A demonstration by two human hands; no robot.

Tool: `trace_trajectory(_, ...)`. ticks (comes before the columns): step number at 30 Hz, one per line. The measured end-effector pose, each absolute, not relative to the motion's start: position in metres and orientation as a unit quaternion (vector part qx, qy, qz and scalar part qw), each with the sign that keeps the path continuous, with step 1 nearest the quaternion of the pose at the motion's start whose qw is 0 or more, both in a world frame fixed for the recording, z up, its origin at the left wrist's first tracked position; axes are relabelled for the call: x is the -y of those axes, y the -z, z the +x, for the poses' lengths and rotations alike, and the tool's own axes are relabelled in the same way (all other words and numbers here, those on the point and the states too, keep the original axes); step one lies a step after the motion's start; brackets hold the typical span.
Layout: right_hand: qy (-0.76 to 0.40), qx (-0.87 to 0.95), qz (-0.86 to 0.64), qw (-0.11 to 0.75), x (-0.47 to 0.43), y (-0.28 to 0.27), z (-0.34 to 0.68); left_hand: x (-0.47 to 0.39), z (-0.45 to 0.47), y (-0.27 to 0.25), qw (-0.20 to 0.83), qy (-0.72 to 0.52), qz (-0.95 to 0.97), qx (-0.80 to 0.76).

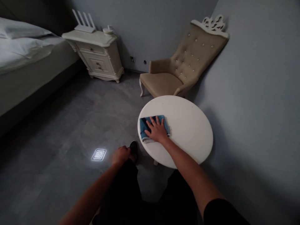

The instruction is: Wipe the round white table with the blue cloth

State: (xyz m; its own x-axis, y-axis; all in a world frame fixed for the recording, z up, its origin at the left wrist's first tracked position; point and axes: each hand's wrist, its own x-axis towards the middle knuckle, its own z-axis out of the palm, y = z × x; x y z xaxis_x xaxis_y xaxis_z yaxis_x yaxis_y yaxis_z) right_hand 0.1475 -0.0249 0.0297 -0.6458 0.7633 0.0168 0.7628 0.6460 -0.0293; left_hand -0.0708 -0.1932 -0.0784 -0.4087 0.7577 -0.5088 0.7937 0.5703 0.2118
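My right hand [156,130] lies flat with spread fingers on a folded blue cloth [142,125], which has dark patches and a pale edge. Beneath the cloth is a round white table [187,125], and the cloth sits near its left side. Away from the table, my left hand [121,154] is closed in a loose fist by my left knee, with nothing seen in it. Its inner side is turned from view.
A tan tufted armchair [161,83] stands just behind the table, against the corner walls. Farther left are a white nightstand [100,61] with a router [84,28] on it and a bed [35,68]. A bright square pattern [98,154] shows on the grey floor.
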Motion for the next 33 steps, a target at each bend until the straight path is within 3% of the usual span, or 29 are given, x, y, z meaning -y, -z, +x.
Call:
trace_trajectory(8, -0.003, 0.878, -0.479, -0.013, 0.109, -0.018, 0.303, 0.205, -0.070, 0.084, 0.294, 0.018, 0.476, -0.829)
trace_trajectory(16, 0.033, 0.737, -0.674, -0.030, -0.011, -0.024, 0.395, 0.199, -0.079, 0.084, 0.312, 0.033, 0.456, -0.833)
trace_trajectory(24, 0.015, 0.692, -0.722, 0.015, -0.126, -0.035, 0.255, 0.191, -0.086, 0.091, 0.303, 0.024, 0.455, -0.837)
trace_trajectory(29, -0.029, 0.803, -0.591, 0.072, -0.084, -0.027, 0.125, 0.188, -0.082, 0.095, 0.290, 0.028, 0.457, -0.840)
trace_trajectory(33, -0.044, 0.854, -0.510, 0.089, -0.028, -0.020, 0.083, 0.187, -0.070, 0.093, 0.268, 0.039, 0.465, -0.843)
